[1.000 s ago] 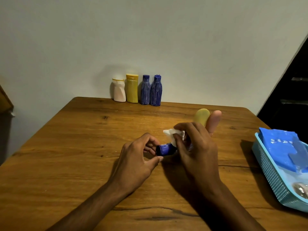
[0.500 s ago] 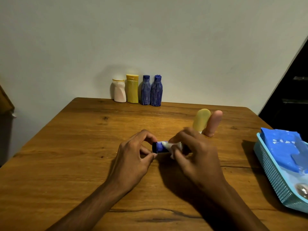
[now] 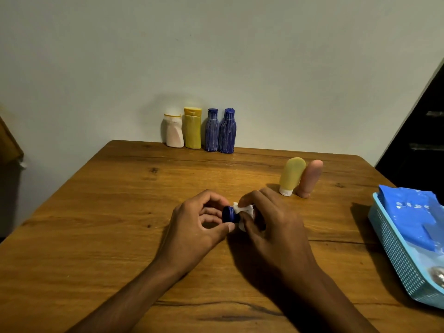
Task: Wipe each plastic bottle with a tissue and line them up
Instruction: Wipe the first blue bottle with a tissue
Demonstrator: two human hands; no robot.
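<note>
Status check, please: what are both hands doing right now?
Left hand grips small blue bottle. Right hand wipes it with tissue. Nothing in the way.

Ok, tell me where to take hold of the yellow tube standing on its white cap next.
Grip the yellow tube around its mid-body, coming from its left and from above. It stands cap-down and looks top-heavy, so a low pinch at the narrow white cap would probably tip it. The pink tube stands close against its right side, leaving little room for fingers there; the left side is open.
</note>
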